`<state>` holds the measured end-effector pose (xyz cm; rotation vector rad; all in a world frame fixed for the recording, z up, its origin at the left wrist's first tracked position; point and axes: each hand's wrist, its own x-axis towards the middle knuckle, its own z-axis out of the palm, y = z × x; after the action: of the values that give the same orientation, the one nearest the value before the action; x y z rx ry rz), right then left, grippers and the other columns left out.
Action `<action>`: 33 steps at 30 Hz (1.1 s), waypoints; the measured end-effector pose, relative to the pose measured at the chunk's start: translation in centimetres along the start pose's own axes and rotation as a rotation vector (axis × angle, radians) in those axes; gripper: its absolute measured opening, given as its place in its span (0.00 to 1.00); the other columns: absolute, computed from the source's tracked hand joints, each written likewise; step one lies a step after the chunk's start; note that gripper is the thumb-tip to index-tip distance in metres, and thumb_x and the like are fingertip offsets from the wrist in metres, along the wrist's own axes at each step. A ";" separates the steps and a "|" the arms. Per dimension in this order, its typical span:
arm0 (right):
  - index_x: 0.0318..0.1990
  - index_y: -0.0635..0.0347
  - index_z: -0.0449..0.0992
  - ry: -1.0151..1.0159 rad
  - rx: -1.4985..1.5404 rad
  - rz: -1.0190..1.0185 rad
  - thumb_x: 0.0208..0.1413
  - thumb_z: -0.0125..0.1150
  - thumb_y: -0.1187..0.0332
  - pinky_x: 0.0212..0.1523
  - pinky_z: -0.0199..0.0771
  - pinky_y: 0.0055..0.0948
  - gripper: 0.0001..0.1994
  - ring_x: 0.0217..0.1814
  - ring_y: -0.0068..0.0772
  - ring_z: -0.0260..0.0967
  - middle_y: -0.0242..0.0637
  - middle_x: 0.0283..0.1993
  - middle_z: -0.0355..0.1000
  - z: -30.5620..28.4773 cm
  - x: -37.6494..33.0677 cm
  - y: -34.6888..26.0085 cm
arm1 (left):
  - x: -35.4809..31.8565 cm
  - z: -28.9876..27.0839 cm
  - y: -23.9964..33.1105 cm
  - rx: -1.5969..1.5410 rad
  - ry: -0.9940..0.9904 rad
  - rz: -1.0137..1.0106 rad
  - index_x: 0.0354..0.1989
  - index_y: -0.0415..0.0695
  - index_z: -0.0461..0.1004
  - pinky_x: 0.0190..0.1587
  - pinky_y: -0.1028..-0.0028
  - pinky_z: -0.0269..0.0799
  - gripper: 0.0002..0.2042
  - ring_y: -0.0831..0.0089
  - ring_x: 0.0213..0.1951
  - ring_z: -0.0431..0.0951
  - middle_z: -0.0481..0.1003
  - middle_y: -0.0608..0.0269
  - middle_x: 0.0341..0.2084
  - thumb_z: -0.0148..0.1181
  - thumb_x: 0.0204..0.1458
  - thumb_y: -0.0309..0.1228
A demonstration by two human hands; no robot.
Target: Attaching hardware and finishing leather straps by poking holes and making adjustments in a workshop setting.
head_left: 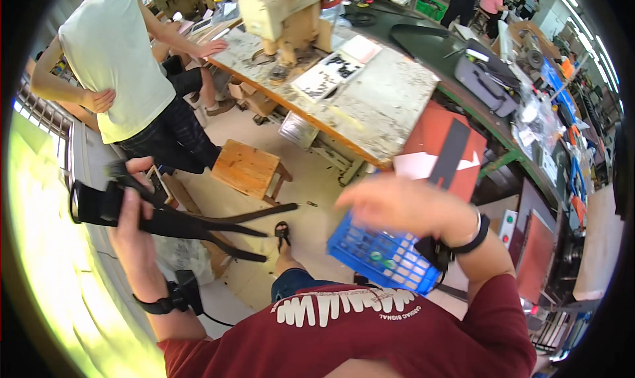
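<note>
Several black straps [178,220] are bunched in the left hand [132,209], fist closed, tails trailing rightward. Right hand [397,203], blurred with fingers spread, hovers above a blue basket [380,255]; seemingly nothing dropped in yet.

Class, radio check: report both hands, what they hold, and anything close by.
Left hand shut on black straps. Right hand blurred above blue basket, grip unclear. Wooden stool beyond the straps.
</note>
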<state>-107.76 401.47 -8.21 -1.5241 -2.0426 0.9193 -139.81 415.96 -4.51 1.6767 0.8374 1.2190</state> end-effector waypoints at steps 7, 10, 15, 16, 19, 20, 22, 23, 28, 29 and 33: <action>0.34 0.56 0.74 0.336 -0.335 0.765 0.47 0.48 0.65 0.38 0.67 0.41 0.10 0.36 0.48 0.69 0.46 0.33 0.72 1.8 13.5 25.6 | 6.8 1.6 -13.3 -0.168 -0.421 -0.578 0.34 0.39 0.62 0.23 0.83 0.63 0.03 0.80 0.25 0.70 0.75 0.59 0.24 0.44 0.51 0.23; 0.33 0.59 0.74 0.329 -0.445 0.998 0.47 0.46 0.67 0.41 0.67 0.42 0.11 0.39 0.48 0.69 0.48 0.35 0.72 2.4 17.8 29.2 | 10.8 0.9 -16.8 -0.162 -0.709 -0.673 0.32 0.40 0.62 0.27 0.82 0.64 0.02 0.80 0.27 0.70 0.74 0.60 0.25 0.46 0.50 0.21; 0.34 0.62 0.73 0.418 -0.416 1.211 0.46 0.47 0.68 0.44 0.66 0.41 0.11 0.44 0.49 0.67 0.52 0.38 0.70 2.5 19.8 32.5 | 15.7 1.2 -19.8 -0.388 -0.658 -0.863 0.32 0.38 0.62 0.39 0.77 0.66 0.06 0.72 0.32 0.75 0.72 0.59 0.25 0.47 0.46 0.16; 0.34 0.62 0.72 0.476 -0.417 1.192 0.45 0.49 0.66 0.45 0.65 0.40 0.11 0.43 0.49 0.67 0.52 0.37 0.70 2.7 19.6 33.4 | 16.1 1.4 -20.5 -0.366 -0.588 -0.870 0.32 0.39 0.63 0.34 0.80 0.66 0.06 0.75 0.29 0.74 0.73 0.58 0.25 0.47 0.46 0.17; 0.36 0.61 0.72 0.476 -0.353 1.306 0.44 0.50 0.67 0.47 0.64 0.39 0.12 0.46 0.47 0.66 0.52 0.39 0.69 2.7 18.2 35.8 | 17.6 1.6 -22.2 -0.232 -0.659 -0.872 0.33 0.40 0.64 0.28 0.83 0.62 0.05 0.79 0.26 0.72 0.75 0.57 0.25 0.47 0.47 0.19; 0.36 0.60 0.72 0.506 -0.400 1.207 0.44 0.50 0.67 0.45 0.65 0.39 0.12 0.43 0.48 0.67 0.52 0.38 0.70 2.5 17.3 36.1 | 17.7 2.0 -22.6 -0.270 -0.658 -0.835 0.33 0.41 0.64 0.24 0.84 0.59 0.04 0.82 0.24 0.70 0.75 0.56 0.25 0.47 0.48 0.22; 0.35 0.61 0.72 0.517 -0.342 1.150 0.43 0.49 0.68 0.44 0.66 0.40 0.11 0.42 0.48 0.67 0.52 0.37 0.70 1.5 19.8 34.6 | 17.6 2.5 -23.3 -0.294 -0.609 -0.881 0.33 0.41 0.64 0.24 0.84 0.59 0.04 0.82 0.25 0.70 0.75 0.57 0.25 0.48 0.48 0.23; 0.34 0.62 0.72 0.540 -0.297 1.104 0.43 0.48 0.69 0.43 0.67 0.41 0.11 0.42 0.49 0.67 0.52 0.36 0.70 1.2 21.2 34.0 | 17.7 2.8 -23.6 -0.333 -0.573 -0.915 0.33 0.42 0.64 0.24 0.84 0.59 0.04 0.81 0.25 0.70 0.75 0.57 0.25 0.48 0.48 0.23; 0.41 0.60 0.64 0.542 -0.292 1.017 0.44 0.53 0.62 0.38 0.67 0.47 0.17 0.38 0.54 0.67 0.51 0.38 0.68 3.7 28.5 30.7 | 17.4 4.4 -24.2 -0.260 -0.507 -0.948 0.35 0.40 0.66 0.21 0.86 0.55 0.05 0.87 0.21 0.67 0.75 0.62 0.24 0.48 0.51 0.26; 0.41 0.60 0.64 0.538 -0.282 0.996 0.44 0.53 0.62 0.38 0.67 0.47 0.17 0.38 0.54 0.67 0.51 0.38 0.68 3.9 29.0 31.2 | 17.5 4.5 -24.3 -0.230 -0.520 -0.925 0.34 0.41 0.65 0.22 0.85 0.59 0.05 0.79 0.26 0.72 0.74 0.60 0.23 0.47 0.50 0.28; 0.37 0.59 0.64 0.676 -0.339 1.000 0.48 0.45 0.68 0.37 0.68 0.43 0.09 0.37 0.53 0.68 0.50 0.36 0.69 5.7 27.5 32.7 | 18.0 5.2 -24.2 -0.210 -0.463 -0.934 0.33 0.41 0.66 0.22 0.84 0.59 0.04 0.79 0.27 0.73 0.74 0.60 0.24 0.47 0.51 0.26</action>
<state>-98.24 431.97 -37.16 -2.6463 -0.9233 0.2236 -130.21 439.93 -20.94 1.0886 0.9764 0.2474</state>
